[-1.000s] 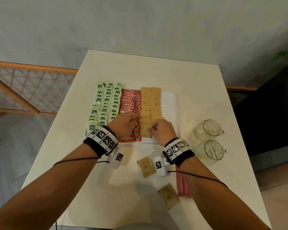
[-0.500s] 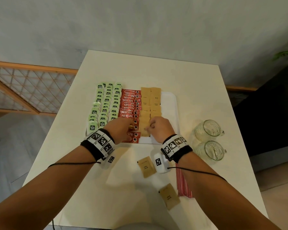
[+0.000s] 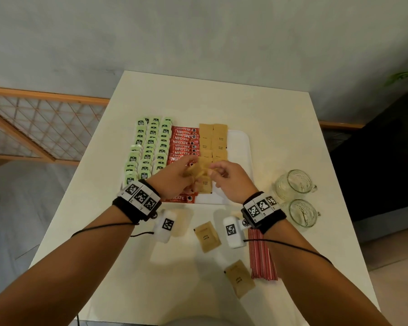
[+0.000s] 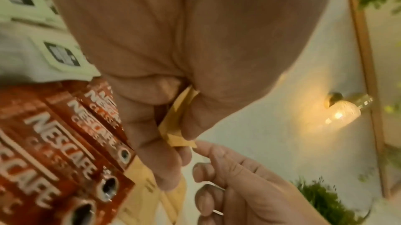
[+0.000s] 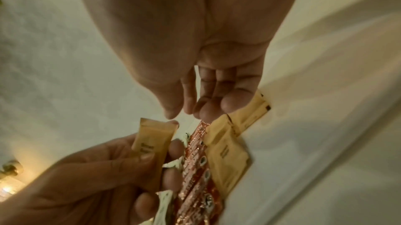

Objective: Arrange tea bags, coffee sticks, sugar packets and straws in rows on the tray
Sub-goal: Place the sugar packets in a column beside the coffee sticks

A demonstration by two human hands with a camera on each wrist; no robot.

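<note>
A white tray (image 3: 242, 149) holds rows of green tea bags (image 3: 149, 149), red coffee sticks (image 3: 184, 142) and brown sugar packets (image 3: 213, 140). Above its near end my left hand (image 3: 189, 170) pinches a small stack of sugar packets (image 4: 178, 129) between thumb and fingers. My right hand (image 3: 216, 171) hovers just right of that stack (image 5: 152, 141). Its fingers are curled, with thumb and index close together at the packets' top edge and nothing between them. Two loose sugar packets (image 3: 207, 236) (image 3: 239, 277) and a bundle of red straws (image 3: 260, 257) lie on the table near me.
Two glass mugs (image 3: 292, 184) (image 3: 302, 212) stand to the right of the tray, close to my right wrist. The tray's right strip is bare white. A wooden lattice screen (image 3: 33, 128) stands left of the table.
Both hands have lifted off the near end of the sugar row and come together above the tray. The left hand now shows its stack of packets, and the right hand has moved to it.
</note>
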